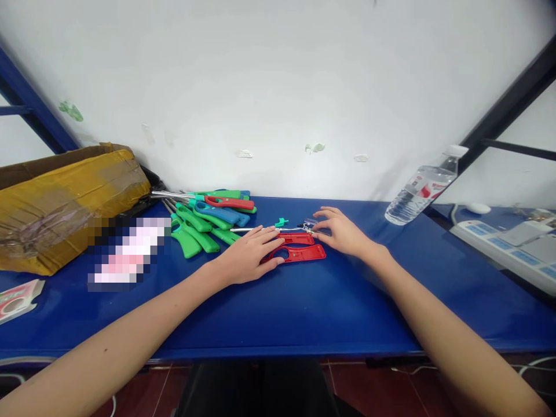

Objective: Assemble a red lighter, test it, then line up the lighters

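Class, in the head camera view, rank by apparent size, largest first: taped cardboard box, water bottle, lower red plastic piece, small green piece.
1. Taped cardboard box
2. Water bottle
3. Lower red plastic piece
4. Small green piece

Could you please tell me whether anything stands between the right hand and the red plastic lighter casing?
Nothing visible does: the right hand sits directly at the end of the red plastic lighter casing, with no object between them.

Both forearms (108, 341) are bare and slim — a small mole (105, 350) marks the left. Dark clothing (256, 391) shows below.
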`<state>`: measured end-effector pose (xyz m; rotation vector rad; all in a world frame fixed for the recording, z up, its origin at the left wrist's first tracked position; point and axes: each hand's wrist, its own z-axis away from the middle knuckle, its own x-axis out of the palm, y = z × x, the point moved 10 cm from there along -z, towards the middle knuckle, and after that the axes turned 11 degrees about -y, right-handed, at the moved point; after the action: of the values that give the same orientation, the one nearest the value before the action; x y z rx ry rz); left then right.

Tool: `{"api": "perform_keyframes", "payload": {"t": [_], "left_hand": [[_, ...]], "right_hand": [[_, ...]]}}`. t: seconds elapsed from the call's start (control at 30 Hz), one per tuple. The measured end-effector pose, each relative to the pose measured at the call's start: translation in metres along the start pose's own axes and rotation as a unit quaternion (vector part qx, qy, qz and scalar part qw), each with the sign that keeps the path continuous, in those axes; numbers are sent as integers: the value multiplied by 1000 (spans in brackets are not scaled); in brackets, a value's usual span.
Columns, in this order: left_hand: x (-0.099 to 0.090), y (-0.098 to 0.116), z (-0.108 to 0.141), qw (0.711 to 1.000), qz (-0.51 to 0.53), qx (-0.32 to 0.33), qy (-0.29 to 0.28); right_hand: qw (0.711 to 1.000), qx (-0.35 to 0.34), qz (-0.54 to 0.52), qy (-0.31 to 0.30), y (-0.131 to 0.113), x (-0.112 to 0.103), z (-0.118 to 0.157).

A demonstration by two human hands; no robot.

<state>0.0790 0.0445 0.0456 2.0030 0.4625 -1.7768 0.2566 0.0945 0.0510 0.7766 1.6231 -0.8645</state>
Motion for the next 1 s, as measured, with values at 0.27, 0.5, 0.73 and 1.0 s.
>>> {"api": "perform_keyframes", "payload": {"t": [0.27,0.5,0.73,1.0], "left_hand": [[-3,6,0,999,9,30,11],[-2,5,1,999,18,24,20],[-2,5,1,999,22,18,20],[-6,7,2,999,8,25,47]], "right_hand": [[998,35,-19,41,-2,-18,1],[997,-9,-79,14,-29,-13,-1],[996,-42,-78,10,-42,-4,-3],[995,-43,-82,41,-46,-6,-4]]}}
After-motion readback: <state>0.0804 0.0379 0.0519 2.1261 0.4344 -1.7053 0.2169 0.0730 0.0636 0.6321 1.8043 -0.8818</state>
